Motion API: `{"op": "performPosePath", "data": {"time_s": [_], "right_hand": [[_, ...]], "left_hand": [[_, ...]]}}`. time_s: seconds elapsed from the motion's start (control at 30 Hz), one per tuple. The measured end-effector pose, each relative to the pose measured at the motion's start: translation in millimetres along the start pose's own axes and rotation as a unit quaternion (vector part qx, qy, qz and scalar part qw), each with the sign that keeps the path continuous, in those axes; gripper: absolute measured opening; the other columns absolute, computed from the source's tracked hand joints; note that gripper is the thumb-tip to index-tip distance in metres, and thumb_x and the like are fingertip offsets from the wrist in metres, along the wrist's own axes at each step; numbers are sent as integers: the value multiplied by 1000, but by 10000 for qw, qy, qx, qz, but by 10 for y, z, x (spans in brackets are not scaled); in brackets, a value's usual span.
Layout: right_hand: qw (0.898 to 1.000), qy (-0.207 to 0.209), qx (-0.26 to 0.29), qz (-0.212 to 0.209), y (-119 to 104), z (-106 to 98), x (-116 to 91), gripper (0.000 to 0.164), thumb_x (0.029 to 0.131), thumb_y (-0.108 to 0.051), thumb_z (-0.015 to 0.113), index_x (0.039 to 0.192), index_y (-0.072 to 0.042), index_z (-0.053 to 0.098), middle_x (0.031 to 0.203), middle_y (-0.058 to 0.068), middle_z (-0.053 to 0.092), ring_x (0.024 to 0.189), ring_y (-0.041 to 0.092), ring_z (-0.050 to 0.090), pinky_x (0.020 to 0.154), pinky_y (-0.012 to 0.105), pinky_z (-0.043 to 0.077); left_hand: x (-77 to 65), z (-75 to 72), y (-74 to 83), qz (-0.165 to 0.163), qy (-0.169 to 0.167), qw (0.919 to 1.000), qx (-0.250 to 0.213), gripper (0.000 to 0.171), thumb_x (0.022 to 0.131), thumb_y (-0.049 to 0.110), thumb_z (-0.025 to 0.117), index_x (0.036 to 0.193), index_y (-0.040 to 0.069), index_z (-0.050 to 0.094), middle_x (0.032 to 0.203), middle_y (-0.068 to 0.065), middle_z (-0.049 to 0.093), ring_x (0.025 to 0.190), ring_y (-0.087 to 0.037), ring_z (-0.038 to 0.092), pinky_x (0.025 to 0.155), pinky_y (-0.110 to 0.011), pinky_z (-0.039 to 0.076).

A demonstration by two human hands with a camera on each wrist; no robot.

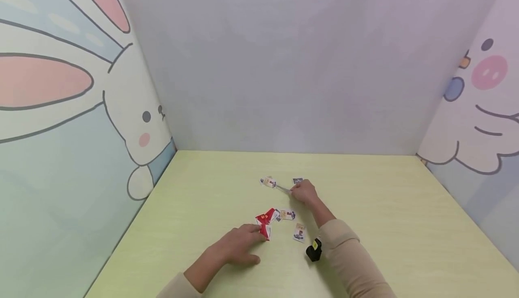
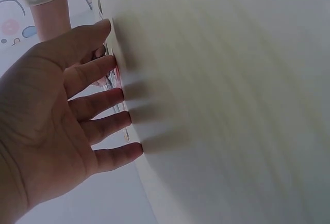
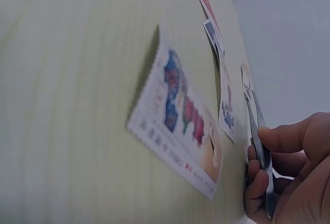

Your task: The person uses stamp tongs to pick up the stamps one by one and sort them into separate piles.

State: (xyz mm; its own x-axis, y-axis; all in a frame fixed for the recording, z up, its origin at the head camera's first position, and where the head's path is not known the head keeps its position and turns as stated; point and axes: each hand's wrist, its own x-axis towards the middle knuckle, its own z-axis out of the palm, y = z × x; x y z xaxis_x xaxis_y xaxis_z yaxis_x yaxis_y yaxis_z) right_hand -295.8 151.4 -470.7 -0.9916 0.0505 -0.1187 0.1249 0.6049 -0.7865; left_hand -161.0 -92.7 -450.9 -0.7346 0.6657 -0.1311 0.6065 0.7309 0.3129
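My right hand [image 1: 305,191] grips metal tweezers [image 3: 252,115] between thumb and fingers. The tweezer tips reach a small pale postage stamp [image 1: 268,182] at the far side of the group, overlapping its right edge. Beside the hand lies a dark stamp [image 1: 298,180], partly covered by it. My left hand [image 1: 242,245] is spread palm down, its fingertips right at a red-and-white stamp [image 1: 265,231]. Another red piece [image 1: 265,217] sits just beyond, overlapping a darker stamp. In the left wrist view, the left fingers are extended with their tips on the tabletop.
To the right of the red pieces lies a printed stamp [image 1: 288,215]. Nearer me is a slightly curled stamp [image 3: 180,115] with perforated edges. A black device [image 1: 314,250] is at the right wrist. Cartoon side walls and a grey back wall [image 1: 292,64] bound the table [image 1: 405,226].
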Motion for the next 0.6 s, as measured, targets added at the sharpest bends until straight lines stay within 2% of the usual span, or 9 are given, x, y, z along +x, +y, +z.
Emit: {"op": "performPosePath", "data": {"time_s": [0.07,0.17,0.3,0.43,0.6], "right_hand": [[9998,-7,-201,-47,-25,2,-4,15,76,-4,65,87,4,72,80,10,60,67,20,50,51,25,40],[9996,24,-271,-43,-47,2,-21,16,76,-5,65,88,4,71,83,11,61,69,21,51,52,26,41],[9997,52,-237,-6,-48,-11,-36,16,77,-6,65,88,4,71,85,11,62,70,21,51,53,27,41],[9990,123,-421,-25,-31,-52,-75,16,76,-7,66,87,3,72,85,11,63,71,22,52,54,27,42],[9991,178,-392,0,-3,-125,-144,18,76,-6,66,90,3,71,87,12,65,70,21,53,55,27,43]], "left_hand": [[-2,-10,6,-9,-6,10000,-60,42,79,35,72,118,21,64,130,-2,52,120,-21,45,93,-44,42],[-6,-18,12,3,1,10000,-90,42,79,34,72,118,21,64,130,-2,51,120,-21,45,93,-43,42],[1,-16,20,-25,38,10000,-71,42,79,33,73,118,21,64,130,-3,51,119,-21,45,92,-42,42],[10,-15,26,-43,43,10000,-64,42,79,33,72,118,21,64,129,-3,52,119,-22,46,91,-45,42],[32,-22,21,41,68,9999,91,43,78,32,73,118,17,64,127,-4,53,116,-21,47,93,-39,42]]}}
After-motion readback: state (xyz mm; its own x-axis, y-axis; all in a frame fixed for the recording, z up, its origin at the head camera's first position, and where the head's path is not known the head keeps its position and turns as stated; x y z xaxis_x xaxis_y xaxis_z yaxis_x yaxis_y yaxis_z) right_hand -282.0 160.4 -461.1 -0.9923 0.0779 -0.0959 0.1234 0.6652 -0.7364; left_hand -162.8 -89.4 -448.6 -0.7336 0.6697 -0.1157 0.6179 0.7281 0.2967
